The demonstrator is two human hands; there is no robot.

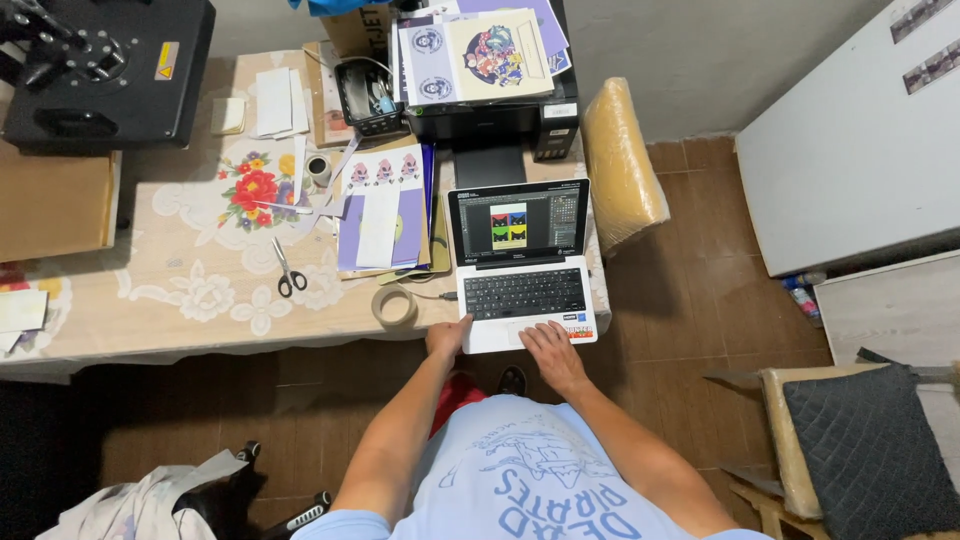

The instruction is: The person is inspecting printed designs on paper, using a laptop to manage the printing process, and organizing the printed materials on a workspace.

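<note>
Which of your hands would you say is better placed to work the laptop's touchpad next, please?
Right, probably. The right hand already rests on the laptop at its touchpad area, while the left hand sits at the laptop's front left corner, nearer the tape roll.

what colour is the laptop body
White, with black keys; laptop shows best in the head view.
</note>
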